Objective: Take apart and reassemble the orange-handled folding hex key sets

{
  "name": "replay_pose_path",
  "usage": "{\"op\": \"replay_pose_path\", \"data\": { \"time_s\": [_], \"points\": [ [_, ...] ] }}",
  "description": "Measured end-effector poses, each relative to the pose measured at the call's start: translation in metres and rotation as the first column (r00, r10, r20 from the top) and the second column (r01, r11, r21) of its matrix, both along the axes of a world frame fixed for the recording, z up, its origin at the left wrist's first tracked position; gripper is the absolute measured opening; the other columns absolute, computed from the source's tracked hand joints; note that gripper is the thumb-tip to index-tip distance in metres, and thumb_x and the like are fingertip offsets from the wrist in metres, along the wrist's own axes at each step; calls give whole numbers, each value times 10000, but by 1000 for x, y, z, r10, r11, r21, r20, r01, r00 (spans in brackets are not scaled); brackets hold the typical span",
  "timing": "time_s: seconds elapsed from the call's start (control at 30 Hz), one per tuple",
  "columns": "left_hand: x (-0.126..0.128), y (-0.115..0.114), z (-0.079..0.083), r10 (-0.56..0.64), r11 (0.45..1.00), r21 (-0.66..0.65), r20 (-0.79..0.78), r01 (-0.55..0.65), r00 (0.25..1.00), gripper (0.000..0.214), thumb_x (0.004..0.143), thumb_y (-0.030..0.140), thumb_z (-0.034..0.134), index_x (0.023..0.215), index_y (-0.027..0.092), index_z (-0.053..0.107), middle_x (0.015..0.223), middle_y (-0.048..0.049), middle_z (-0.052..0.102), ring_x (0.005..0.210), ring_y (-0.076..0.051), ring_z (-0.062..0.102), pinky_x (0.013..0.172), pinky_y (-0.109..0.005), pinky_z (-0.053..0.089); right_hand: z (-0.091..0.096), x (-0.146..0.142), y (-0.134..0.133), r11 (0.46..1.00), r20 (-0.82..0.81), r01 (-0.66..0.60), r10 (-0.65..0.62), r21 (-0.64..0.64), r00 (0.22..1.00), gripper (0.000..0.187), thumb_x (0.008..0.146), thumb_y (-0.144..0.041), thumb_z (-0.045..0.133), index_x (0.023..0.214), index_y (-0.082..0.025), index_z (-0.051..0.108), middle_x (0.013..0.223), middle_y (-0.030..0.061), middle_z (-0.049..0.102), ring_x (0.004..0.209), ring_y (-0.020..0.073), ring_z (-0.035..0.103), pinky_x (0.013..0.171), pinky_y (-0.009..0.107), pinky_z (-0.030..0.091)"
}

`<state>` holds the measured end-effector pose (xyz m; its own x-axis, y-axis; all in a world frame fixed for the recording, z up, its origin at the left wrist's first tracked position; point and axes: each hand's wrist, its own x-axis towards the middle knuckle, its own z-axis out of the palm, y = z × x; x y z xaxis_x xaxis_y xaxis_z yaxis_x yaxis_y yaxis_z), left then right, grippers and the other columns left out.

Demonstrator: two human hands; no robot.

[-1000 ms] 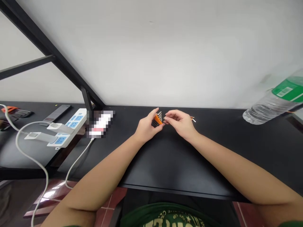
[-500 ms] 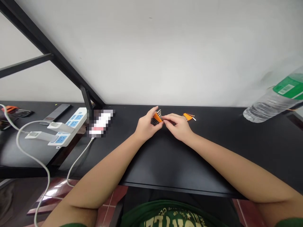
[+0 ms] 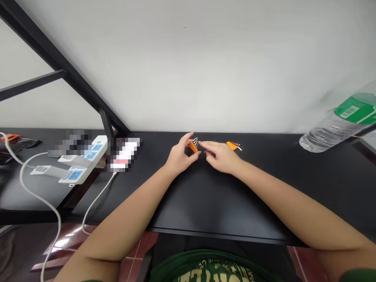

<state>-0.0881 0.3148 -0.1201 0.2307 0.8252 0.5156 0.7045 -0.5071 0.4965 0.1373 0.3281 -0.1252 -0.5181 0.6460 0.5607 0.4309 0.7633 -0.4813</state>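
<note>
My left hand (image 3: 179, 156) is closed round an orange holder of hex keys (image 3: 192, 147), held just above the black desk (image 3: 211, 196) near its back edge. My right hand (image 3: 220, 156) is right beside it, palm down, fingertips together at the keys' metal ends. Whether those fingers grip a key I cannot make out. A second orange hex-key holder (image 3: 233, 145) lies on the desk just behind my right hand.
A clear water bottle with a green label (image 3: 340, 123) lies at the far right. A white power strip with blue sockets (image 3: 85, 158) and its white cables sit at the left, beside a black diagonal frame bar. A white wall runs behind the desk.
My right hand has lowered and flattened toward the desk, uncovering the second orange holder behind it. My left hand has stayed in place with its holder.
</note>
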Motion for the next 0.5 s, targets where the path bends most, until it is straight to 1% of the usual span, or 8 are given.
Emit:
{"op": "replay_pose_path", "data": {
  "time_s": [0.07, 0.13, 0.2, 0.27, 0.3, 0.37, 0.43, 0.5],
  "points": [
    [-2, 2, 1, 48, 997, -51, -121, -55, 991, 808, 839, 355, 767, 1546, 275, 385, 1213, -41, 740, 1034, -206, 743, 952, -338, 590, 14, 20, 14, 988, 139, 156, -154, -2, 978, 438, 926, -137, 504, 1304, -157, 725, 1291, 100, 735, 1153, 256, 706, 1067, 393, 539],
    [-3, 5, 2, 88, 990, -85, -259, -114, 962, 798, 857, 347, 751, 1560, 270, 381, 1168, -53, 744, 963, -219, 739, 907, -353, 588, 25, 44, 30, 954, 315, 301, -285, -2, 905, 417, 906, -152, 543, 1276, -159, 736, 1268, 123, 728, 1150, 295, 684, 1018, 406, 530],
    [-3, 7, 2, 115, 982, -100, -369, -163, 922, 803, 882, 334, 727, 1585, 232, 352, 1144, -87, 742, 954, -247, 726, 910, -388, 576, 30, 68, 46, 911, 503, 408, -324, -64, 801, 401, 891, -200, 613, 1271, -147, 729, 1297, 167, 690, 1141, 315, 668, 915, 372, 534],
    [-3, 9, 3, 140, 973, -107, -435, -205, 890, 838, 907, 323, 702, 1619, 187, 282, 1156, -127, 735, 1018, -287, 704, 932, -425, 562, 29, 85, 57, 874, 637, 449, -241, -184, 732, 410, 888, -256, 663, 1287, -176, 712, 1285, 158, 685, 1026, 280, 694, 782, 325, 521],
    [-2, 10, 3, 146, 970, -111, -456, -219, 878, 850, 919, 318, 689, 1631, 171, 248, 1171, -144, 730, 1065, -307, 688, 946, -443, 554, 27, 90, 60, 867, 667, 448, -202, -220, 717, 370, 907, -302, 661, 1257, -194, 717, 1254, 141, 697, 981, 259, 699, 742, 307, 507],
    [0, 10, 3, 141, 967, -122, -482, -225, 865, 841, 943, 312, 658, 1639, 147, 215, 1202, -166, 721, 1167, -339, 642, 988, -478, 531, 21, 90, 63, 858, 685, 460, -192, -231, 702, 308, 983, -416, 581, 1159, -204, 721, 1170, 117, 725, 892, 226, 700, 682, 290, 479],
    [1, 11, 2, 127, 966, -137, -492, -221, 861, 819, 960, 306, 634, 1638, 135, 208, 1236, -178, 711, 1244, -357, 598, 1027, -504, 507, 13, 83, 61, 855, 679, 488, -254, -176, 689, 387, 1047, -484, 454, 1102, -183, 690, 1106, 133, 737, 867, 233, 701, 664, 299, 460],
    [0, 11, 1, 129, 964, -142, -494, -226, 860, 797, 969, 298, 618, 1637, 140, 214, 1270, -185, 698, 1278, -363, 576, 1044, -516, 492, 4, 72, 57, 855, 673, 508, -315, -104, 669, 410, 1073, -468, 398, 1125, -147, 647, 1081, 180, 736, 910, 274, 707, 690, 322, 450]
  ]
}}
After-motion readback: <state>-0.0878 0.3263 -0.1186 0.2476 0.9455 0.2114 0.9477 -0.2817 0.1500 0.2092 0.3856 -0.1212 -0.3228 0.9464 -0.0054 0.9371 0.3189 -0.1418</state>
